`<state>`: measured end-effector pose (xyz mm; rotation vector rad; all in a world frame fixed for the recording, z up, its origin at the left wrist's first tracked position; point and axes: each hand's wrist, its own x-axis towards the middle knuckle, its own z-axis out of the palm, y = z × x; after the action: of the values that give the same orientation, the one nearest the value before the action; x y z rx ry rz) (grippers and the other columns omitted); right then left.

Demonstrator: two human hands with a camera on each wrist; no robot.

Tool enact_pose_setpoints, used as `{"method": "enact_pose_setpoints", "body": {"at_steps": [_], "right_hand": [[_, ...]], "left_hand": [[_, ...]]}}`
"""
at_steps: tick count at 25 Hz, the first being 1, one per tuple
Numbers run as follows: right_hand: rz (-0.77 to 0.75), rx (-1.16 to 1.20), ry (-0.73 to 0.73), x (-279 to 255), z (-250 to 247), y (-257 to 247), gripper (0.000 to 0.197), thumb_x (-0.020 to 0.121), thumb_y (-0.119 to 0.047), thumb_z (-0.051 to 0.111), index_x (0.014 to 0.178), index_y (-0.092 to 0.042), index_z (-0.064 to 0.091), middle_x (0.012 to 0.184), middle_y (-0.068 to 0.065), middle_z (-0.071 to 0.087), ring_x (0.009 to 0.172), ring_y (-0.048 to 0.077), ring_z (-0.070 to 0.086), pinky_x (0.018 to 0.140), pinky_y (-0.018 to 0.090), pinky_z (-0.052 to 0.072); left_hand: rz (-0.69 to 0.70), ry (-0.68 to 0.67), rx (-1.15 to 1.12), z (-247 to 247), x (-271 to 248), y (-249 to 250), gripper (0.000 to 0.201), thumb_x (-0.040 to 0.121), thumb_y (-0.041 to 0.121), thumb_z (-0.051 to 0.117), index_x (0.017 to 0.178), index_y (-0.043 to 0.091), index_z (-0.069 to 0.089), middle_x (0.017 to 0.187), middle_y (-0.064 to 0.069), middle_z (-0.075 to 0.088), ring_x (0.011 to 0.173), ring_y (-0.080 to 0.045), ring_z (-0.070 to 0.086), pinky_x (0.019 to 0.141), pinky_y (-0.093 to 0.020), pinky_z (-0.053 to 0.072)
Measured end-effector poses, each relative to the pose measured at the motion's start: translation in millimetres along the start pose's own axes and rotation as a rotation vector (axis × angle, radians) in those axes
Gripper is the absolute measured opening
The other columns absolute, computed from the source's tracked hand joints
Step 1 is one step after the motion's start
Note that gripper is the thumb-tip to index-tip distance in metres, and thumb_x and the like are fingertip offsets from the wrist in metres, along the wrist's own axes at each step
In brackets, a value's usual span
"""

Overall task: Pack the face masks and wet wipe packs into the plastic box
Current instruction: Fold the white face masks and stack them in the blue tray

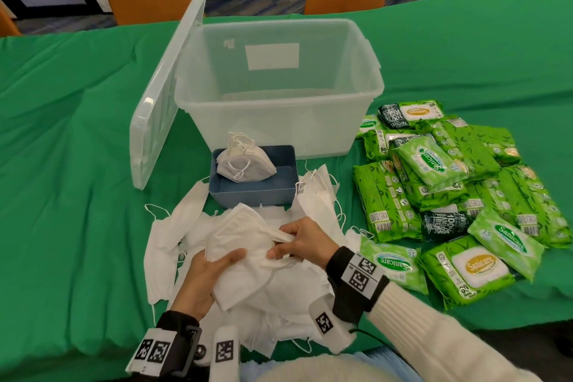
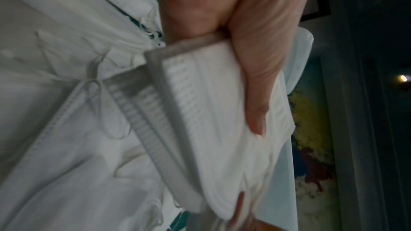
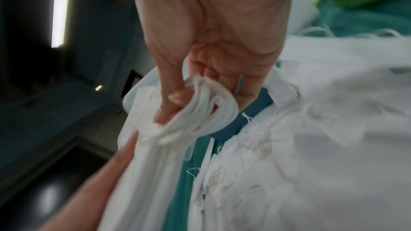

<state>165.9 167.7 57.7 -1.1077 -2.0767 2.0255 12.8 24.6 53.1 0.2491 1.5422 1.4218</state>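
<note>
Left hand (image 1: 206, 276) grips a small stack of folded white face masks (image 1: 245, 245), thumb on top, fingers wrapped under; the left wrist view shows the stack's edges lined up. Right hand (image 1: 302, 240) pinches the bunched ear loops (image 3: 200, 110) at the stack's right end. Stack is held just above the loose mask pile (image 1: 186, 226) at the near edge of the green tablecloth (image 1: 77, 133).

Step in hand, as I judge it: bundling masks by wrapping the loops round the stack. To do it well: keep the left grip firm so the layers don't fan out, gather all the loops before winding, and lift clear of the pile so stray loops don't snag.

Clear plastic box (image 1: 370, 93) sits far centre, looks empty; its lid (image 1: 161, 102) leans on its left side. Small blue tray (image 1: 257, 192) just in front holds one tied mask bundle (image 1: 245, 161). Wet wipe packs (image 1: 434, 189) heaped at right, not packed.

Masks: soft, pleated nonwoven with stitched edges and thin elastic loops. Packs: glossy green film, flat and squashy. Box: rigid, translucent, smooth walls.
</note>
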Motion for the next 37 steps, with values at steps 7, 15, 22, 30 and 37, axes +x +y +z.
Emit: {"method": "enact_pose_setpoints", "body": {"at_steps": [7,15,22,30,37], "right_hand": [[0.098,0.834,0.025,-8,-23,14,0.04,0.083,0.004,0.06,0.119,-0.009,0.048,0.071,0.005,0.067,0.077,0.02,0.066,0.094,0.038,0.045],[0.092,0.812,-0.157,-16,-18,39,0.036,0.072,-0.001,0.062,0.104,-0.014,0.054,0.074,0.002,0.066,0.075,0.012,0.064,0.076,0.024,0.048],[0.003,0.594,0.099,-21,-40,70,0.034,0.078,0.01,0.062,0.107,-0.008,0.058,0.099,0.011,0.069,0.093,0.022,0.063,0.089,0.034,0.049],[0.054,-0.47,0.31,32,-54,67,0.125,0.063,-0.044,0.082,0.149,-0.012,-0.002,0.156,0.011,0.014,0.141,0.03,0.02,0.115,0.045,0.021],[0.221,-0.209,0.619,42,-116,78,0.049,0.09,-0.012,0.055,0.135,-0.004,0.037,0.127,0.02,0.056,0.111,0.034,0.057,0.094,0.04,0.047]], "left_hand": [[0.021,-0.015,-0.064,1,-12,0,0.093,0.016,0.05,0.093,0.098,0.018,0.065,0.091,0.001,0.075,0.083,-0.014,0.072,0.077,-0.034,0.053],[-0.033,0.03,-0.057,3,-12,3,0.022,0.08,0.008,0.069,0.1,0.016,0.063,0.084,0.002,0.076,0.079,-0.015,0.071,0.075,-0.035,0.057],[-0.059,0.119,-0.016,5,-7,1,0.024,0.076,0.011,0.076,0.098,0.012,0.065,0.091,-0.005,0.075,0.094,-0.025,0.067,0.082,-0.036,0.051],[-0.009,0.257,-0.065,-8,-1,16,0.025,0.085,0.015,0.067,0.109,0.012,0.059,0.094,0.001,0.066,0.086,-0.012,0.062,0.07,-0.027,0.05],[0.016,0.366,-0.135,-34,-7,14,0.045,0.082,0.018,0.071,0.124,0.005,0.058,0.115,-0.009,0.066,0.103,-0.02,0.064,0.088,-0.034,0.049]]}}
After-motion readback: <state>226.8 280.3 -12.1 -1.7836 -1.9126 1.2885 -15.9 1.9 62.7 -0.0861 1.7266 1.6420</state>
